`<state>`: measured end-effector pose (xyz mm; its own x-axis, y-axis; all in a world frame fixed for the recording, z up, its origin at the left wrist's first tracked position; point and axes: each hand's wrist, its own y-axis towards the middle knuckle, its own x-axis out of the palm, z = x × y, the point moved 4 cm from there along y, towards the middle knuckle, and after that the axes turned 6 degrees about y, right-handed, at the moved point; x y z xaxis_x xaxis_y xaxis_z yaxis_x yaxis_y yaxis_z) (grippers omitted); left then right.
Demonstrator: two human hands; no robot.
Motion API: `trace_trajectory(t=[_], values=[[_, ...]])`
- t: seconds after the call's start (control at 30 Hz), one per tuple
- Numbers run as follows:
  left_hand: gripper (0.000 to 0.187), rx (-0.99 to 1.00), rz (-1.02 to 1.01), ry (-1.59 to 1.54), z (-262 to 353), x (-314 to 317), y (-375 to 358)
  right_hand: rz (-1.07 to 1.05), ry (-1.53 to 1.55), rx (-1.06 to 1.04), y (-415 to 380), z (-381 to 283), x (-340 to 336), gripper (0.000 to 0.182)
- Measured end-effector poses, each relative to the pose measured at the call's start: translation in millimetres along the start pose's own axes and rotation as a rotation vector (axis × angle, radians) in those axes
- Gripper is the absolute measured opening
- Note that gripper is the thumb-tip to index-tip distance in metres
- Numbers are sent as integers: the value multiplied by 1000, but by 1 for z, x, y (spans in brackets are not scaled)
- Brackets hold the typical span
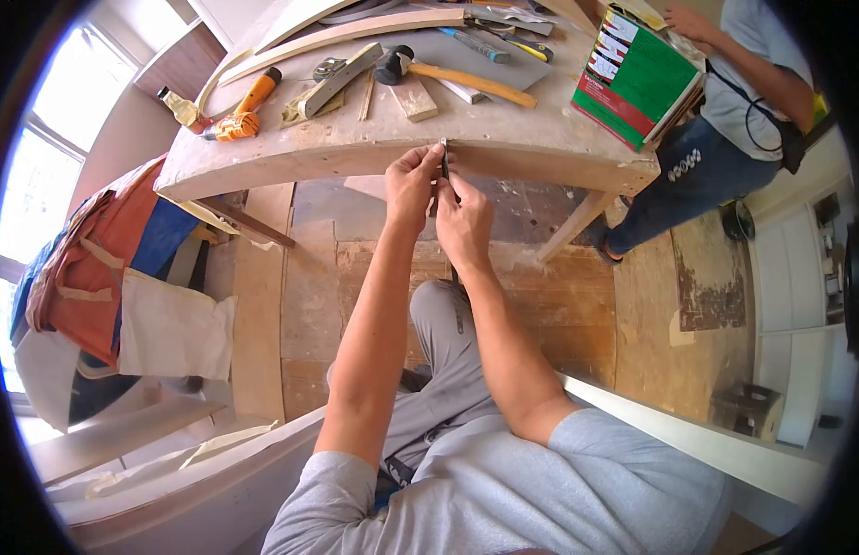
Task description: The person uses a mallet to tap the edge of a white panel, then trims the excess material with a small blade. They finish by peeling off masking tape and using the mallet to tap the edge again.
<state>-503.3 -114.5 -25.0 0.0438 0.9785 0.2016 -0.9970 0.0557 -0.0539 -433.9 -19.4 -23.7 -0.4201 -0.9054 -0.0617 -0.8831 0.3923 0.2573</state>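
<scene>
At the front edge of the wooden workbench [355,159], both hands are close together. My left hand [409,190] is closed, its thumb and fingers pinching the upper end of a thin dark strip [445,162] with a pale tip. Just below and to the right, my right hand [466,220] is closed around the same strip. A dark narrow length shows again under the right wrist, above my knee. The strip's exact kind cannot be made out, and its middle is hidden by my fingers.
On the bench lie a hammer [471,81], an orange power drill [249,111], a metal-topped block [341,80] and wood offcuts [414,99]. A green box [633,83] stands at the right corner, beside another person [725,129]. An orange-and-blue bag [96,254] is at left.
</scene>
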Motion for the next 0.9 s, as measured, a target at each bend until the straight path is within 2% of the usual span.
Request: trace_trajectory(t=[0.1,0.17,0.23,0.37,0.57,0.7,0.77,0.83,0.9], values=[[23,-14,42,-78,-2,0,-2,-1,-21,-46,-5,1,-4,20],[24,-93,-39,-76,-5,-4,-3,-7,-36,-60,-7,4,-7,20],[24,-57,-55,-114,-6,-5,-5,-70,-31,11,-10,7,-7,20],[22,-25,-95,-98,-2,-12,-10,-109,5,14,-17,-2,-9,19],[25,-56,-95,104,4,-22,-19,14,-203,-216,-33,-8,-9,14],[26,-71,-13,101,-6,-34,-26,8,-139,-253,-38,-17,-8,15],[27,-97,18,103,-14,-44,-38,72,-1,-253,-35,-30,-13,20],[29,-123,31,116,-15,-45,-42,24,76,-214,-30,-45,-19,25],[30,-59,9,105,-7,-43,-45,-35,206,17,-29,-39,-20,27]])
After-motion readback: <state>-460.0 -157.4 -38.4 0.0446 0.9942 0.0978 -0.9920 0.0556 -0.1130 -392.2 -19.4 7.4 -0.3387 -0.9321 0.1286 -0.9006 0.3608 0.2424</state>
